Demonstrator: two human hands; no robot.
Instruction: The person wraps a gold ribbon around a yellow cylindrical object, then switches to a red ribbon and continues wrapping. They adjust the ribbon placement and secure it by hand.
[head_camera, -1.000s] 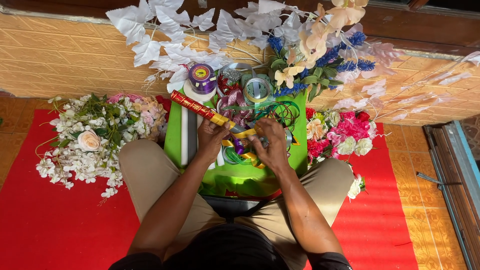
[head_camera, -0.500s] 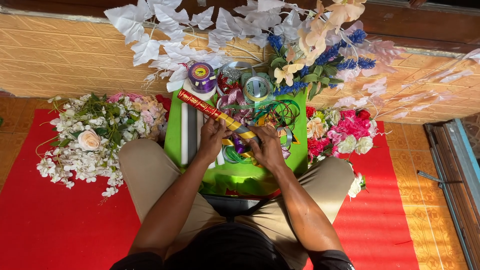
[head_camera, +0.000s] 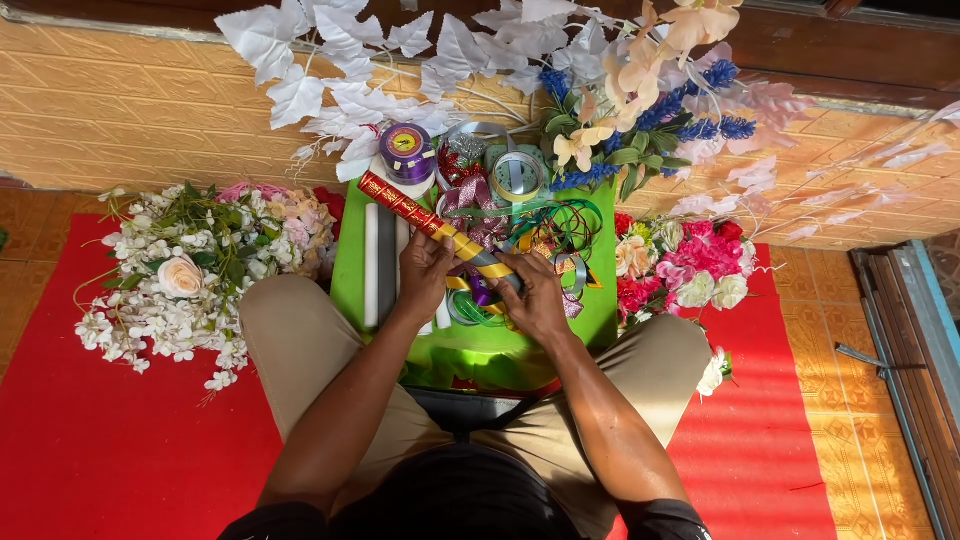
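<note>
Now the left hand (head_camera: 425, 270) and right hand (head_camera: 535, 295) both grip the red-and-gold tube (head_camera: 430, 222), slanted over the green tray (head_camera: 350, 270) and its ribbons (head_camera: 500, 215). Best keep both grips firm and lift it clear of those loops.

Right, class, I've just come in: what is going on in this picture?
A person sits on a red mat at a green tray heaped with ribbons. Both hands hold a red and gold patterned stick: the left hand near its middle, the right hand at its lower end. Artificial flower bunches lie on either side.
</note>
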